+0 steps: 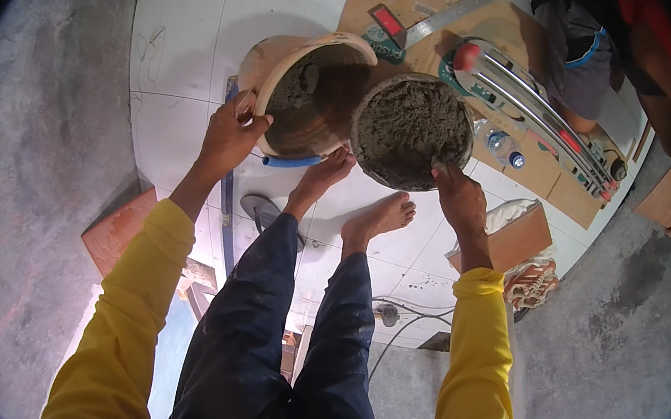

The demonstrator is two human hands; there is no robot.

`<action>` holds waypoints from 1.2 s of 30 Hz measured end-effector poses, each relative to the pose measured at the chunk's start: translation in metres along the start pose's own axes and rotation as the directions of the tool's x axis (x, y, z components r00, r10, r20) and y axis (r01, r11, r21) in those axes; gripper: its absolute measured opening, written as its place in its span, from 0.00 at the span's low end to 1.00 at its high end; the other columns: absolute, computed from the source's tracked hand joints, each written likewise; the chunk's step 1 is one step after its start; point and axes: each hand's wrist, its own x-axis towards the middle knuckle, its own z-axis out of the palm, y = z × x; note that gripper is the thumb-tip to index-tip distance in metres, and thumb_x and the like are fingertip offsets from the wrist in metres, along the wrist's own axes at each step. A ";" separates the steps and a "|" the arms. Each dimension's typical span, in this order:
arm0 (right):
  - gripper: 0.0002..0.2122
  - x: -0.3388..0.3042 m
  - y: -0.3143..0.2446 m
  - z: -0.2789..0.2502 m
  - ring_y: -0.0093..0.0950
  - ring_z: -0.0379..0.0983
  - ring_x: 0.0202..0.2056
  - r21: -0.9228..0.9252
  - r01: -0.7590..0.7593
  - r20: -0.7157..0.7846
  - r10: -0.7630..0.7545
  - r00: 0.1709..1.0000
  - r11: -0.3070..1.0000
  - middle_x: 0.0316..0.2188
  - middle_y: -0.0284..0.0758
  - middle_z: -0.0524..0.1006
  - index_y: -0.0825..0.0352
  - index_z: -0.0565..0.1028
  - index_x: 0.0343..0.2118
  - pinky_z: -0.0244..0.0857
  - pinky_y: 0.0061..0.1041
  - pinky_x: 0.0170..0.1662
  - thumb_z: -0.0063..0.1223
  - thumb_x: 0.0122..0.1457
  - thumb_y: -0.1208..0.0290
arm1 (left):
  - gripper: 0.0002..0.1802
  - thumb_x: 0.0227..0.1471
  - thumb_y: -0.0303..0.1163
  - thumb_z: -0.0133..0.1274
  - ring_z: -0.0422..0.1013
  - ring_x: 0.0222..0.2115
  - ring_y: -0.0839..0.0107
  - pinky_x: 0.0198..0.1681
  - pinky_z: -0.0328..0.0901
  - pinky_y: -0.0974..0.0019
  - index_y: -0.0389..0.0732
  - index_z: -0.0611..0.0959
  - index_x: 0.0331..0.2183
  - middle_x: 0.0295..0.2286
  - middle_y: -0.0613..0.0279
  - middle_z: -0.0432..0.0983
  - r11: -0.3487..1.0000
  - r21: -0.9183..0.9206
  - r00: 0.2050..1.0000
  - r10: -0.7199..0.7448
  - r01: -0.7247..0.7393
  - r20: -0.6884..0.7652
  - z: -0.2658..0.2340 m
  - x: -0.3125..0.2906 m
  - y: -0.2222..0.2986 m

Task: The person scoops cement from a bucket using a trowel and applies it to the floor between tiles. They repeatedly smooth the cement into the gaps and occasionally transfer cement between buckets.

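My left hand (pixel 232 131) has its thumb and fingers closed on the near-left rim of a wide, pale orange bucket (pixel 265 60). That bucket leans with its mouth toward me and to the right, and grey mortar clings inside it. A blue handle grip (pixel 291 160) hangs at its lower edge. Just to its right is a round, dark bucket (pixel 358 152) heaped with wet grey mortar (pixel 418 115). My right hand (pixel 461 198) grips the near-right rim of this bucket, fingertips partly hidden. The two buckets sit side by side, nearly touching.
A tile cutter (pixel 532 108) and a metal square (pixel 451 18) lie on cardboard (pixel 572 192) at the far right, near a plastic bottle (pixel 499 142). Another person (pixel 573 80) crouches there. Brown tiles (pixel 516 236), cables (pixel 407 310) and a sandal (pixel 260 209) lie around my bare feet.
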 end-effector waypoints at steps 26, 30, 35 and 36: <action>0.09 -0.063 -0.079 -0.026 0.40 0.81 0.40 -0.005 0.300 -0.217 -0.294 0.931 0.954 0.39 0.39 0.82 0.59 0.78 0.43 0.76 0.41 0.39 0.54 0.65 0.62 | 0.12 0.56 0.28 0.61 0.72 0.32 0.74 0.33 0.69 0.68 0.34 0.78 0.40 0.31 0.62 0.76 0.983 0.176 0.997 0.035 -0.047 0.067 -0.012 0.008 -0.001; 0.16 -0.014 -0.153 0.066 0.45 0.80 0.45 -0.083 0.342 -0.221 -0.352 0.910 0.936 0.51 0.40 0.78 0.58 0.75 0.54 0.76 0.41 0.45 0.54 0.65 0.66 | 0.13 0.54 0.28 0.63 0.76 0.32 0.67 0.40 0.70 0.63 0.34 0.78 0.39 0.30 0.53 0.79 0.996 0.068 0.998 0.052 -0.055 0.035 -0.002 0.008 0.008; 0.19 -0.017 -0.205 0.050 0.44 0.79 0.45 0.089 0.189 -0.271 -0.158 0.949 0.978 0.47 0.42 0.78 0.59 0.71 0.58 0.76 0.41 0.43 0.54 0.65 0.66 | 0.20 0.55 0.28 0.62 0.78 0.36 0.68 0.39 0.72 0.66 0.34 0.79 0.49 0.35 0.53 0.81 0.999 -0.002 0.999 0.035 -0.035 0.026 -0.009 0.008 -0.004; 0.19 -0.032 -0.192 0.042 0.43 0.79 0.45 0.087 0.182 -0.271 -0.152 0.950 0.979 0.47 0.42 0.78 0.60 0.71 0.58 0.76 0.41 0.42 0.54 0.65 0.66 | 0.24 0.56 0.28 0.62 0.77 0.38 0.71 0.34 0.72 0.69 0.35 0.77 0.53 0.37 0.57 0.80 0.999 0.006 0.998 0.040 -0.040 0.048 -0.011 0.006 -0.007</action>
